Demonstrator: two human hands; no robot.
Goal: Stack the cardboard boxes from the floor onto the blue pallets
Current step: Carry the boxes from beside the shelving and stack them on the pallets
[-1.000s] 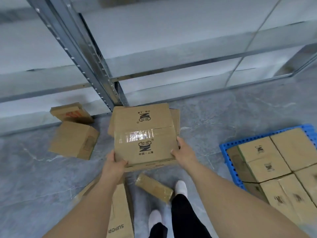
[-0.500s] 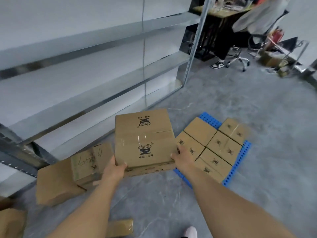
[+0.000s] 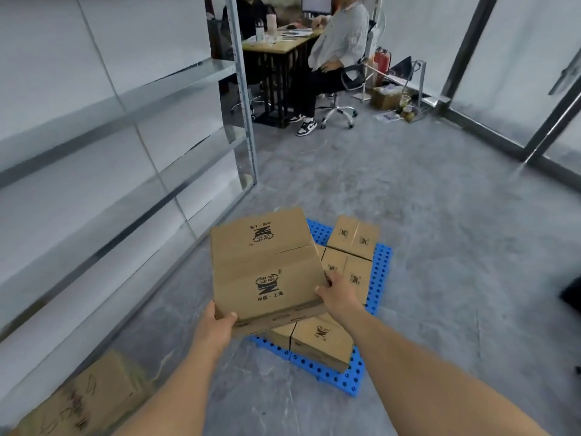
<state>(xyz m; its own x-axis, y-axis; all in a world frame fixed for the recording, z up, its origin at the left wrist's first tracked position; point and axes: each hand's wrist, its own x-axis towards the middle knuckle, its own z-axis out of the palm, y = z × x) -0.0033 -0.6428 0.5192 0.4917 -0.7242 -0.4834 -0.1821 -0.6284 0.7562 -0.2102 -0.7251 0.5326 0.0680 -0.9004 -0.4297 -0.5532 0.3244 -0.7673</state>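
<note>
I hold a taped cardboard box (image 3: 267, 269) with a black logo in the air, over the near left part of a blue pallet (image 3: 382, 272). My left hand (image 3: 217, 328) grips its near left corner. My right hand (image 3: 338, 292) grips its right side. Several matching boxes (image 3: 352, 239) lie flat on the pallet in one layer; the held box hides part of them. One more box (image 3: 320, 341) sits at the pallet's near end, under the held box.
A metal shelving rack (image 3: 245, 99) runs along the left. A loose cardboard box (image 3: 85, 401) lies on the grey floor at bottom left. A seated person (image 3: 330, 58) on a swivel chair is at a desk in the back. A dark object (image 3: 570, 297) sits at the right edge.
My view has swung right from the pile of boxes on the floor toward the blue pallet. The held box has travelled with my hands and now hangs over the pallet.
</note>
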